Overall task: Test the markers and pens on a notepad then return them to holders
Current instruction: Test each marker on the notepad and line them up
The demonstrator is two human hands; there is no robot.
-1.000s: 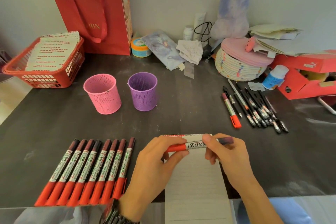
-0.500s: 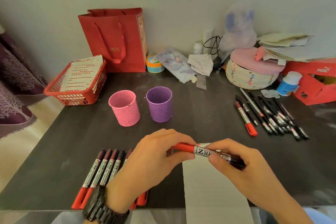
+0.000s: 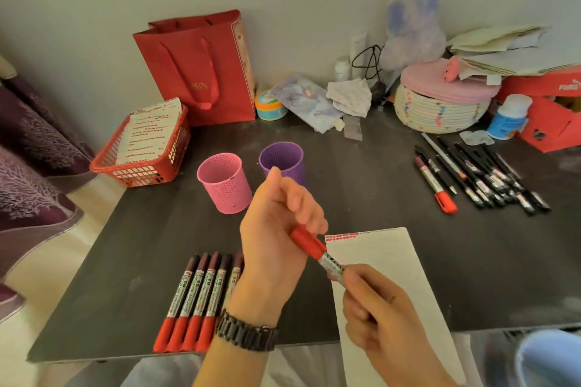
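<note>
Two hands share one marker [image 3: 317,253] over the notepad's [image 3: 393,276] left edge — left hand [image 3: 276,229] clasps its red cap, right hand [image 3: 377,311] pinches the barrel — seemingly to uncap it for testing.

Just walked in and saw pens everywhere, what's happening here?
A person holds one red-capped marker over a notepad, left hand gripping the cap end, right hand pinching the barrel. More red markers lie in a row on the left, black pens on the right. The pink holder and purple holder show no pens.
</note>
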